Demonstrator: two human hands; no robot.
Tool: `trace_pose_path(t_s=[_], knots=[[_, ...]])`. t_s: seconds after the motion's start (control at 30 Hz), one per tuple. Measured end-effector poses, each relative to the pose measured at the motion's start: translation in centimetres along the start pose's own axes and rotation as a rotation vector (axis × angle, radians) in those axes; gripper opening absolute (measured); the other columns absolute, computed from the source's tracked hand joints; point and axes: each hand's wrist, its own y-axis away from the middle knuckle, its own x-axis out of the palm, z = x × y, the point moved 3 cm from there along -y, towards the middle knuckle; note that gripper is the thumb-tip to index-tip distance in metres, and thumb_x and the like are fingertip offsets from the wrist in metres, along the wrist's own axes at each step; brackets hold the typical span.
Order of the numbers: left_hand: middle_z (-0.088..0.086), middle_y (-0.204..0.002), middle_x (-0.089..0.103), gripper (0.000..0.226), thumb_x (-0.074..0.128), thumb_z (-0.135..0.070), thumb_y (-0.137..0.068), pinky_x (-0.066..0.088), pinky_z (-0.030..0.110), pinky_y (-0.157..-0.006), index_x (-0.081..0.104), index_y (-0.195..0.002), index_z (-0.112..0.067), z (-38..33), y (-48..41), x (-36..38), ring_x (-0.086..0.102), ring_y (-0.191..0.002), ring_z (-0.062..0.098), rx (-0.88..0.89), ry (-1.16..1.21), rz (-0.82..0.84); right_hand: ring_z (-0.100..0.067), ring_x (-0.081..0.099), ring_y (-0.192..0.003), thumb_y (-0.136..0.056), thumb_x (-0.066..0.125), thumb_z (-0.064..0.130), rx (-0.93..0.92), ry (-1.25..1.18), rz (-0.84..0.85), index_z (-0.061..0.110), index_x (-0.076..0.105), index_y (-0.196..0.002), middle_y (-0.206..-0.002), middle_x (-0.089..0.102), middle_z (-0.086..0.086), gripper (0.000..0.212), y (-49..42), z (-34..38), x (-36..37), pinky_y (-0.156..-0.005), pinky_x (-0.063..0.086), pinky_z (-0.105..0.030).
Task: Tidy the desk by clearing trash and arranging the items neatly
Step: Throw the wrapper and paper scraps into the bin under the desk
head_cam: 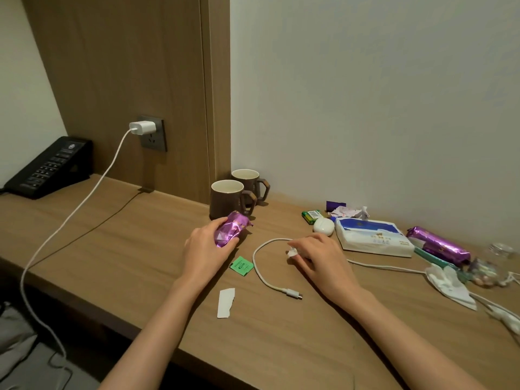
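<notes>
My left hand [206, 250] grips a crumpled purple foil wrapper [230, 228] just above the wooden desk [140, 243], in front of two brown mugs. To its right, my right hand [318, 256] lies palm down on the desk and pinches a small white paper scrap [292, 252] at its fingertips. A loose white cable [260, 274] curls around that hand, its plug end pointing toward the front edge. Between my hands lie a green sachet [241, 266] and a torn white paper strip [225, 302].
Two mugs [233, 199] stand by the wall. Further right are a tissue pack [371, 237], a white earbud case [323, 226], a green packet [311, 215], crumpled paper [349, 211], a purple roll [439, 244] and a face mask [450, 285]. A phone [47, 167] and a plugged-in charger [142, 127] are at left.
</notes>
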Motion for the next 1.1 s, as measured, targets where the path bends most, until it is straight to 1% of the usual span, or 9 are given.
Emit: trace_pose_path(t_s=[0.2, 0.33, 0.5, 0.57, 0.63, 0.7, 0.83, 1.0, 1.1], knots=[[-0.001, -0.124, 0.060, 0.059, 0.070, -0.042, -0.078, 0.055, 0.031, -0.083, 0.050, -0.132, -0.026, -1.8, -0.4, -2.3, 0.055, -0.109, 0.015, 0.068, 0.129, -0.053, -0.013, 0.050, -0.108, -0.093, 0.057, 0.024, 0.093, -0.125, -0.128, 0.025, 0.060, -0.121, -0.113, 0.065, 0.005, 0.029, -0.2, 0.1, -0.9, -0.086, 0.048, -0.034], [-0.001, -0.123, 0.060, 0.058, 0.072, -0.039, -0.078, 0.056, 0.028, -0.081, 0.051, -0.130, -0.025, -4.1, 0.2, -5.0, 0.058, -0.107, 0.015, 0.134, 0.228, -0.073, -0.011, 0.048, -0.109, -0.095, 0.053, 0.027, 0.142, -0.242, -0.175, 0.025, 0.057, -0.125, -0.119, 0.062, 0.003, 0.031, -0.7, 1.4, -2.7, -0.084, 0.038, -0.023], [-0.003, -0.120, 0.062, 0.056, 0.071, -0.035, -0.079, 0.053, 0.012, -0.076, 0.051, -0.131, -0.026, -7.0, 3.2, -9.1, 0.061, -0.099, 0.009, 0.214, 0.288, -0.085, -0.006, 0.056, -0.093, -0.092, 0.057, 0.026, 0.021, -0.409, -0.274, 0.023, 0.059, -0.121, -0.104, 0.059, 0.013, 0.029, 0.2, 5.2, -6.7, -0.078, 0.053, -0.030], [-0.004, -0.118, 0.062, 0.055, 0.071, -0.035, -0.079, 0.050, 0.007, -0.073, 0.052, -0.129, -0.027, -7.6, 5.1, -10.7, 0.062, -0.097, 0.008, 0.223, 0.306, -0.086, -0.004, 0.057, -0.092, -0.092, 0.057, 0.028, -0.021, -0.446, -0.286, 0.026, 0.059, -0.120, -0.104, 0.059, 0.016, 0.028, 1.5, 6.9, -7.8, -0.076, 0.052, -0.023], [-0.004, -0.119, 0.061, 0.055, 0.071, -0.035, -0.078, 0.051, 0.011, -0.076, 0.052, -0.129, -0.027, -7.5, 7.4, -12.0, 0.062, -0.098, 0.009, 0.208, 0.325, -0.080, 0.002, 0.056, -0.095, -0.091, 0.058, 0.026, -0.048, -0.510, -0.259, 0.029, 0.057, -0.118, -0.103, 0.058, 0.021, 0.027, 3.2, 8.8, -8.5, -0.074, 0.049, -0.012], [-0.003, -0.121, 0.060, 0.056, 0.070, -0.037, -0.077, 0.052, 0.013, -0.076, 0.052, -0.129, -0.028, -6.8, 9.8, -13.2, 0.061, -0.100, 0.010, 0.184, 0.339, -0.065, 0.005, 0.054, -0.097, -0.091, 0.059, 0.022, -0.068, -0.569, -0.206, 0.029, 0.057, -0.118, -0.103, 0.055, 0.027, 0.028, 5.0, 10.6, -8.8, -0.075, 0.047, -0.008], [-0.005, -0.113, 0.061, 0.055, 0.067, -0.039, -0.076, 0.046, 0.004, -0.069, 0.052, -0.128, -0.028, -4.7, 15.1, -15.4, 0.061, -0.090, 0.006, 0.122, 0.357, -0.041, -0.002, 0.058, -0.098, -0.091, 0.060, 0.019, -0.104, -0.663, -0.075, 0.031, 0.058, -0.116, -0.106, 0.060, 0.023, 0.028, 8.8, 13.4, -8.2, -0.078, 0.052, -0.016], [-0.013, -0.091, 0.065, 0.052, 0.068, -0.038, -0.074, 0.045, 0.008, -0.067, 0.056, -0.125, -0.031, -0.7, 21.4, -16.1, 0.062, -0.075, 0.001, 0.064, 0.367, 0.045, -0.010, 0.060, -0.101, -0.091, 0.059, 0.017, -0.106, -0.754, 0.120, 0.026, 0.061, -0.116, -0.111, 0.065, 0.013, 0.027, 13.0, 16.1, -5.8, -0.083, 0.053, -0.032], [-0.013, -0.100, 0.066, 0.047, 0.070, -0.034, -0.075, 0.046, 0.009, -0.070, 0.059, -0.120, -0.032, 2.3, 24.5, -15.8, 0.064, -0.085, 0.005, 0.027, 0.369, 0.100, -0.010, 0.060, -0.103, -0.092, 0.059, 0.018, -0.131, -0.774, 0.235, 0.025, 0.061, -0.117, -0.111, 0.064, 0.014, 0.027, 15.3, 17.3, -3.5, -0.084, 0.052, -0.032]])
